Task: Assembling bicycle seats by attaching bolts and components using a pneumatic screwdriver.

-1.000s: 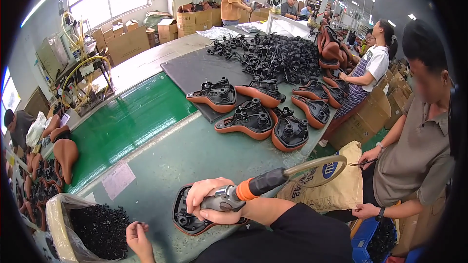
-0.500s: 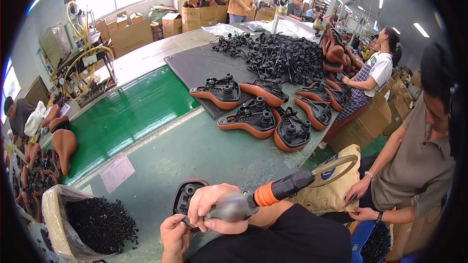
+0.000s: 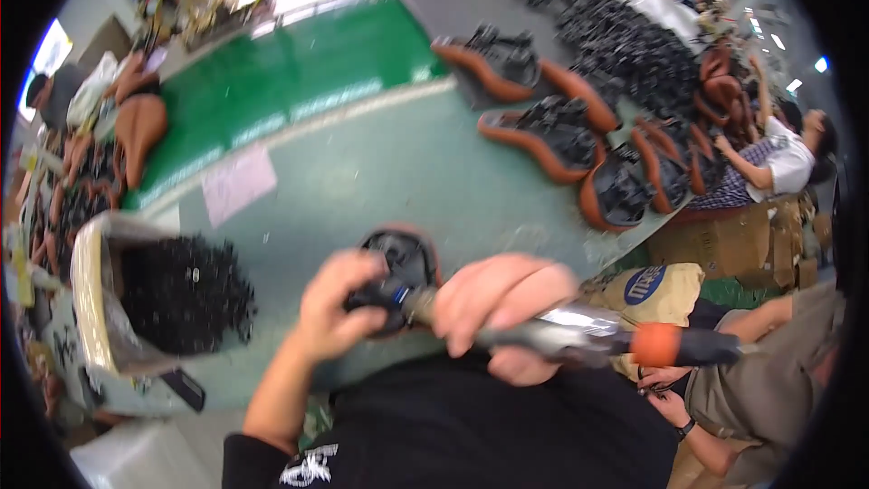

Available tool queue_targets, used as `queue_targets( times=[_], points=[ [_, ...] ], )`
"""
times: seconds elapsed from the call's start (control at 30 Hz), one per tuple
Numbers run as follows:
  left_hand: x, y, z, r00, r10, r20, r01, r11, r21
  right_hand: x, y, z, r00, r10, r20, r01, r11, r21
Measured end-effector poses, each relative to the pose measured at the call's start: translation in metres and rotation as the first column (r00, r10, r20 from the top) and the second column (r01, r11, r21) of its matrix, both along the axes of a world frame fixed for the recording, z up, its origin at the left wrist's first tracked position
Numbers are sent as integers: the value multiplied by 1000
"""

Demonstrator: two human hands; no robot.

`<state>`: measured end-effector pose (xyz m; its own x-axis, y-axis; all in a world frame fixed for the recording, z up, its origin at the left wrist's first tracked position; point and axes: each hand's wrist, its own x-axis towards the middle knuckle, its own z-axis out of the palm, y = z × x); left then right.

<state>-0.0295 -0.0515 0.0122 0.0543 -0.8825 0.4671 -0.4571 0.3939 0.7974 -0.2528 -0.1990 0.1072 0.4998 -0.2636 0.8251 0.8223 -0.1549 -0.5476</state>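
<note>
My right hand (image 3: 511,303) is wrapped around a silver power screwdriver (image 3: 579,330) with an orange band and a black end. The tool lies nearly level, its bit end toward my left hand (image 3: 335,308). Thumb and fingers of that hand close around a black fitting (image 3: 387,297) at the bit, blurred by motion. A bit of blue shows at the tip. Behind both hands a brown bicycle saddle (image 3: 436,258) lies on the table with its black underside up, partly covered by my left hand and the tool.
An open bin (image 3: 90,299) of black screws stands at the left, near a paper sheet (image 3: 237,186). Several upturned saddles (image 3: 543,140) lie at the far right before a heap of black parts (image 3: 625,45). A green belt (image 3: 299,63) runs behind. A co-worker (image 3: 769,380) sits at my right.
My view has tilted down and turned. The screwdriver has swung from slanting upward to nearly level, and my left hand has moved from beside its tip to around the black fitting.
</note>
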Motion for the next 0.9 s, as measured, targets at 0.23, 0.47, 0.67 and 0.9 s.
queue_targets(
  times=[0.23,0.47,0.67,0.9],
  points=[
    [38,-52,-5,955,-79,287,-15,950,313,-13,1,-13,945,-277,-171,302,943,142],
    [37,-75,-53,973,-195,122,158,951,266,7,0,-34,930,-298,-215,327,938,114],
    [26,-70,-61,999,-36,-25,40,977,208,25,-11,-35,920,-220,-325,244,969,34],
    [26,-67,-67,999,11,-36,-4,980,198,74,-15,-52,905,-381,-189,342,916,-209]
  ],
)
